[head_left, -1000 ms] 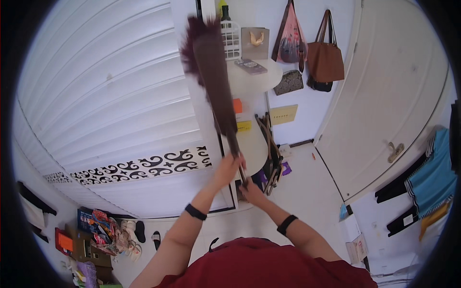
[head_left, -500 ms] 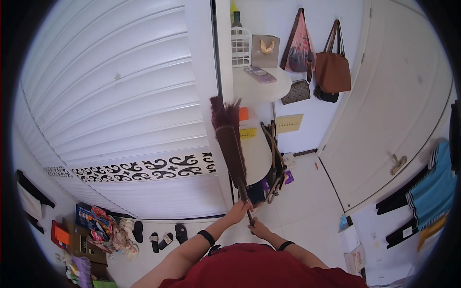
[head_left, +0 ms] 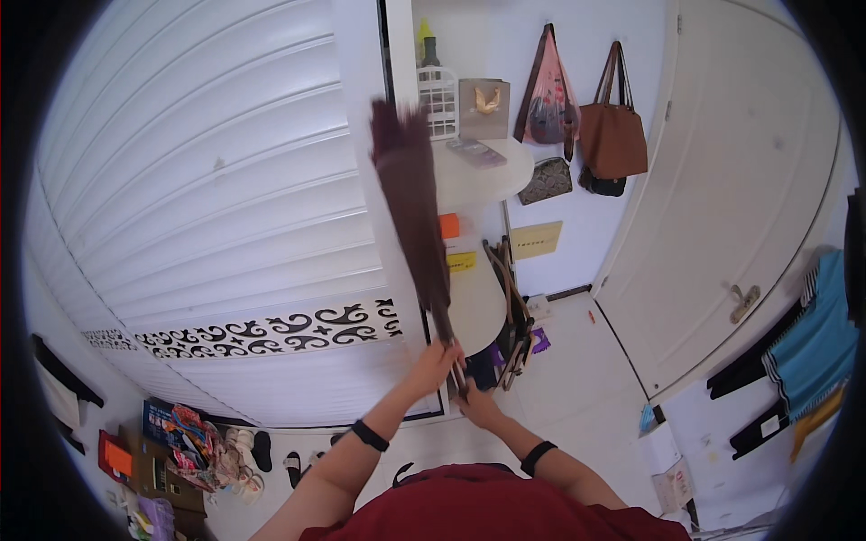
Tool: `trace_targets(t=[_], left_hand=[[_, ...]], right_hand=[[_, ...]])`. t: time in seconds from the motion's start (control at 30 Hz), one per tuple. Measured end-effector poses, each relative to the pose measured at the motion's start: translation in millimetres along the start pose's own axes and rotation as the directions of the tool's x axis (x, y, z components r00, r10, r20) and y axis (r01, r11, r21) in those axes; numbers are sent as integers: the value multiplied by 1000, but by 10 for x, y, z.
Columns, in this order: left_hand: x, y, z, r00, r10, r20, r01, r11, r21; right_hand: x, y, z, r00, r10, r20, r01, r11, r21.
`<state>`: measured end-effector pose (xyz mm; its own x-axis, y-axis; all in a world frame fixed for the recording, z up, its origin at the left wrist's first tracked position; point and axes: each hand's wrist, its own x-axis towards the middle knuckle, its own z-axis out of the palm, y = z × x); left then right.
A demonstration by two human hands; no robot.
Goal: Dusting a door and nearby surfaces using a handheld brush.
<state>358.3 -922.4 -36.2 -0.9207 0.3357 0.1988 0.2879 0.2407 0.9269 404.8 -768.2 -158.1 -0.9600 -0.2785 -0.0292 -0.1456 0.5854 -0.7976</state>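
Both my hands are closed round the slim handle of a maroon feather duster (head_left: 410,212); my left hand (head_left: 435,368) grips it higher up, near 6 o'clock from the middle of my view, and my right hand (head_left: 481,408) wraps the lower end, a little toward 5; the duster rises from them toward 12, leaning slightly to 11, its plumed tip blurred in front of the white door frame; whether it touches the frame I cannot tell.

The white louvred panel (head_left: 216,198) fills 9 to 11 o'clock, with a black scrollwork strip (head_left: 271,331) across its lower part; just right of 12 a rounded white shelf (head_left: 487,176) carries a grey gift bag (head_left: 483,113) and a white grid rack (head_left: 439,104); a pink bag (head_left: 550,108) hangs at 1 and a brown tote (head_left: 613,140) at 2; the white door (head_left: 722,180) stands between 2 and 3, a blue garment (head_left: 816,334) past 3; shoes (head_left: 248,464) lie toward 7 and 8; I wear a black band on each wrist and a dark red top (head_left: 487,505), at 6.
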Motion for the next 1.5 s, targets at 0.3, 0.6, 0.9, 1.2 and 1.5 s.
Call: trace_targets(t=[0.3,0.6,0.9,1.2,1.5], left_hand=[[-521,-891,398,949,-160,272,192,977,-97],[153,340,56,996,72,59,-55,967,-248],[-539,-483,1446,914,-94,395,312,786,-534],[-125,283,2774,862,321,392,-12,787,-617],[216,934,4029,552,376,745,259,771,-581]], right_hand=[[-628,576,317,937,232,260,-206,970,-127],[-197,-204,-319,983,43,-180,-28,996,85],[-1682,976,-562,938,344,-49,-347,926,-150],[-2703,1259,-1714,880,328,-344,-397,905,-153],[-3581,1660,-2008,707,306,-638,-397,918,0]])
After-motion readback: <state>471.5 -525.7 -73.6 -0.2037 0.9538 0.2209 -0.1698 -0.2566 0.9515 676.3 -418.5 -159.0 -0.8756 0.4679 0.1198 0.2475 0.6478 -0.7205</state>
